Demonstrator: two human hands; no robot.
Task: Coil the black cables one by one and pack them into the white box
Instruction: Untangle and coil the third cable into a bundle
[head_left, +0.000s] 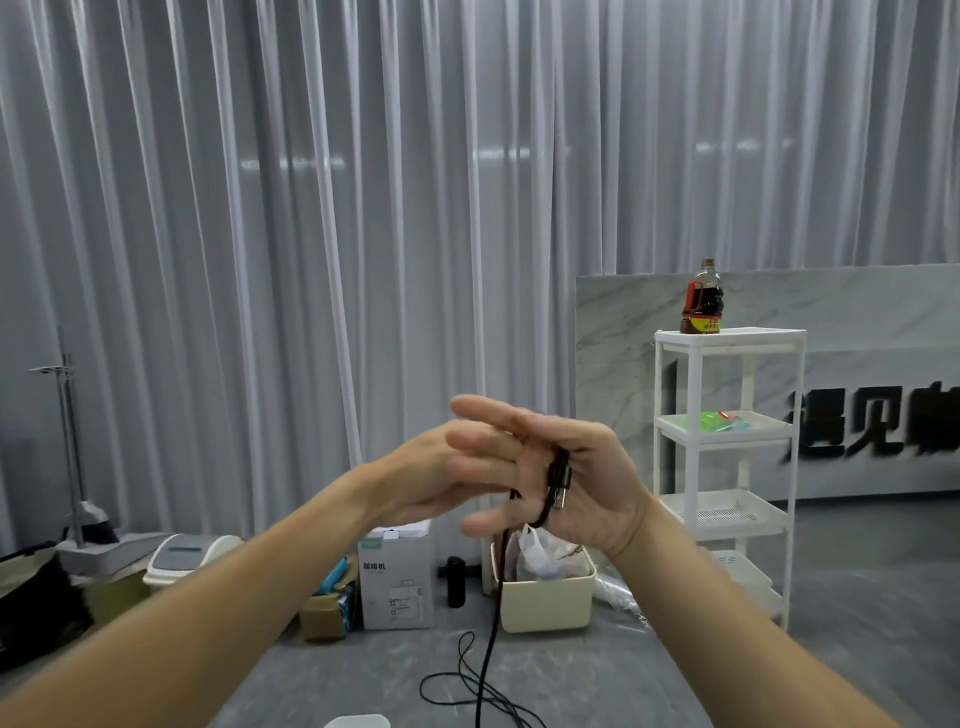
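Note:
My right hand is raised with its palm towards me and its fingers straight, pointing left. A black cable crosses that palm, its plug end lying on it, and the rest hangs straight down to loose loops on the grey surface. My left hand is just left of and behind the right one, blurred, with its fingertips hidden behind the right fingers. Whether it holds the cable cannot be told. A white container's rim shows at the bottom edge.
Behind the hands stand a cream bin with plastic bags, a white carton, a black cylinder and a white rack with a dark bottle on top. Grey curtains fill the background.

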